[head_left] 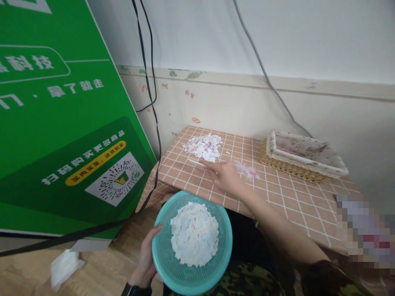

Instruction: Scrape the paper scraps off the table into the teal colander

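My left hand (pixel 146 250) grips the left rim of a round teal plastic colander (pixel 224 246), its thumb over the edge. Small white paper scraps (pixel 194 234) are heaped inside the colander, which is at the table's front edge. Over the table, my right hand (pixel 222 176) reaches left with its index finger stretched out. Its fingertip is at a thin white piece, just in front of a pile of white and pinkish paper scraps (pixel 203 146). The other fingers are partly hidden, and I cannot make out a firm hold.
A wicker basket (pixel 296 166) with a cloth lining stands at the table's back right. Pinkish-white bits (pixel 247 169) lie behind my right wrist. A green sign panel (pixel 70 135) and black strap (pixel 157 139) border the left. A white plastic bag (pixel 65 267) lies on the floor.
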A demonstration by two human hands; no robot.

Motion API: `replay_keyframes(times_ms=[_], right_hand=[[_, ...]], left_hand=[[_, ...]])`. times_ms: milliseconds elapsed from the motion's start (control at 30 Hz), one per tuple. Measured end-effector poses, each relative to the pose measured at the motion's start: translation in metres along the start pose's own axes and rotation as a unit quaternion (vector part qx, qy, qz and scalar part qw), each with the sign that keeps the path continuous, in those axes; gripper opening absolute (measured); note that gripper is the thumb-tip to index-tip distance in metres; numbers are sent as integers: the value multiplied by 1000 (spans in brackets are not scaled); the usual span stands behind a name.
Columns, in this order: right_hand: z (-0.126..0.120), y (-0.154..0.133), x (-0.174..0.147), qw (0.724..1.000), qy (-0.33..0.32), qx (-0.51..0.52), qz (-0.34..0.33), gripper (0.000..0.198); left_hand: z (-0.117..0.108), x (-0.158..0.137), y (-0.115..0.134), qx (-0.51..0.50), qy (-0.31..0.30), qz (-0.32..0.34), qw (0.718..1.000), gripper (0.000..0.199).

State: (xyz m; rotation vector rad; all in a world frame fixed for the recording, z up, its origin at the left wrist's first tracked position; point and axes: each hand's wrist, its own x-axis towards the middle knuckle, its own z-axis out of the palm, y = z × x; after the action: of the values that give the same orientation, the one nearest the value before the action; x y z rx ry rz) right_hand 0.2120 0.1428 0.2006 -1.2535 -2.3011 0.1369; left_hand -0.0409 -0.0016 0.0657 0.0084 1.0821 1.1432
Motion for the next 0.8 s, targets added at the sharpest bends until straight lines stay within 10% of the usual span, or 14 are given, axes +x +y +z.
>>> replay_keyframes(times_ms=[133,333,633,800], right_hand=[[28,-45,3,993,-56,-30,-100,45],[60,-75,7,986,-92,-133,-29,39],[20,-21,-52,984,-67,-124,113,54],[-5,24,-84,974,50,-113,189,51]], left_hand=[[-5,9,-13,13,-6,-16,1000,16],[-16,20,-24,18,5,-16,1000,15],[-14,30,-26,31,-21,-6,999,16],[-7,27,-29,26,-29,5,999,15]])
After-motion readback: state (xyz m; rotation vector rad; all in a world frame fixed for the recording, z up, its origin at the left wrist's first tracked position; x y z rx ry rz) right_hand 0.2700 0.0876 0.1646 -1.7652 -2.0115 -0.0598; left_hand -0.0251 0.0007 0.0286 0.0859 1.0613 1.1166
